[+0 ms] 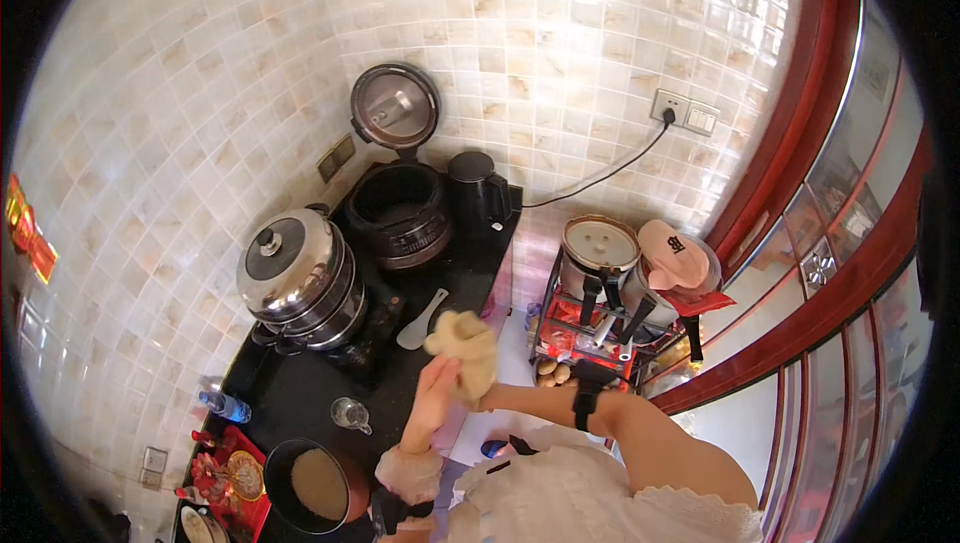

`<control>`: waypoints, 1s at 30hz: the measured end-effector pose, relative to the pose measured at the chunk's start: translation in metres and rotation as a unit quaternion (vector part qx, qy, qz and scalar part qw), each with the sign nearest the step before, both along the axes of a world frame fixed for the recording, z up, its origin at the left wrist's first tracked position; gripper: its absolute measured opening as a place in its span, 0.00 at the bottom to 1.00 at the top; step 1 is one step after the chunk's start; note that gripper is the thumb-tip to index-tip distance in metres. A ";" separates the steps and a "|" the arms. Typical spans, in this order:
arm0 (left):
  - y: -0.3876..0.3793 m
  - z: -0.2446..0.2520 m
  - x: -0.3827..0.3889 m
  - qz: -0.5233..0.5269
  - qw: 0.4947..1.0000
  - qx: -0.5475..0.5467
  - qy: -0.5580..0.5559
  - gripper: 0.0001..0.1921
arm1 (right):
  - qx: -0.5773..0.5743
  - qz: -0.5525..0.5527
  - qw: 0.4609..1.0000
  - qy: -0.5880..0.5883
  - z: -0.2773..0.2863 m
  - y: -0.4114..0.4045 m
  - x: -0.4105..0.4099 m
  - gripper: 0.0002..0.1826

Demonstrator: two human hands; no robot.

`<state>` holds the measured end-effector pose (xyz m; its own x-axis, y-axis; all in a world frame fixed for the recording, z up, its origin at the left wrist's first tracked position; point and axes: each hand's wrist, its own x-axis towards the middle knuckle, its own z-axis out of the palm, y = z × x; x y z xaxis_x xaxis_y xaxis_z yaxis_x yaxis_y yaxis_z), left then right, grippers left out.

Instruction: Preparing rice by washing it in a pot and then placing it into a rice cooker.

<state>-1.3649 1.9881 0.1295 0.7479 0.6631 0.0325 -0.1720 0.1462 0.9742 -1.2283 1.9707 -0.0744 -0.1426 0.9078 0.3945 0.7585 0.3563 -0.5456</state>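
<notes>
Over the front edge of the black counter (296, 385), my left hand (435, 396) grips a bunched beige cloth (471, 355). The cloth hides most of my right hand (486, 399), which meets it from the right, so its fingers do not show. Just beyond the cloth a pale rice paddle (421, 324) lies flat. To the left of my left hand stands a small clear glass jug (350, 415). Closer to me is a dark cooking pot (281, 468), with a tan surface visible inside it.
A lidded steel steamer (300, 280) stands at the back left. Beside it are an electric cooker (401, 220) with its lid raised and a black kettle (474, 183). On the right, a rack (551, 310) bears pots and a pink cap (675, 254). A plastic bottle (226, 406) stands near the wall.
</notes>
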 end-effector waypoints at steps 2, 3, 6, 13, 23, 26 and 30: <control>-0.002 0.002 0.011 -0.076 0.978 0.192 0.001 0.09 | -0.067 0.004 0.997 0.026 0.026 0.005 0.004 0.20; -0.021 0.014 0.015 -0.100 0.985 0.123 -0.068 0.09 | -0.087 0.009 0.996 0.033 0.037 0.003 0.009 0.20; -0.034 0.066 0.048 -0.182 0.925 0.305 -0.132 0.10 | -0.110 0.031 0.992 0.044 0.069 0.006 0.011 0.19; -0.033 0.053 0.035 -0.152 0.897 0.409 -0.071 0.03 | -0.137 0.044 0.989 0.040 0.092 0.007 0.020 0.18; -0.027 0.053 0.043 -0.019 0.919 0.387 -0.078 0.23 | -0.073 0.033 0.996 0.031 0.092 0.028 0.012 0.16; -0.023 0.051 0.058 0.063 0.932 0.357 0.007 0.19 | -0.061 0.034 0.997 0.040 0.093 0.037 0.002 0.15; -0.006 0.053 0.059 -0.060 0.945 0.309 0.088 0.13 | -0.084 0.032 0.995 0.043 0.096 0.028 0.006 0.15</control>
